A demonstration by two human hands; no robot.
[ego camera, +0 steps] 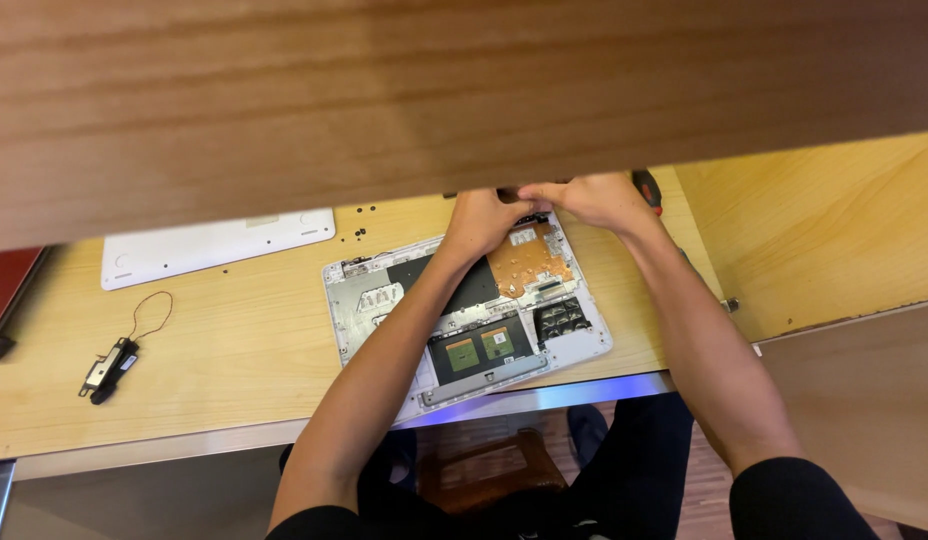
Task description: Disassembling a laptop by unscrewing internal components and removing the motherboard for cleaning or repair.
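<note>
An opened laptop base [356, 305], white-framed with its dark and copper-coloured inner parts exposed, lies on a light wooden desk [234, 330]. Both of my hands meet at its far edge. My left hand [479, 220] rests with fingers bent on the far part of the base. My right hand [589, 197] is beside it, fingertips pinched at the same spot. What the fingers grip is hidden by the wooden shelf edge above. A red-handled tool [647, 187] lies just behind my right hand.
A wide wooden shelf [434, 90] blocks the upper view. A white laptop cover [214, 245] lies at the back left with small dark screws [359, 232] near it. A small black speaker part with a red wire [109, 367] lies at the left. A wooden side panel [814, 230] stands to the right.
</note>
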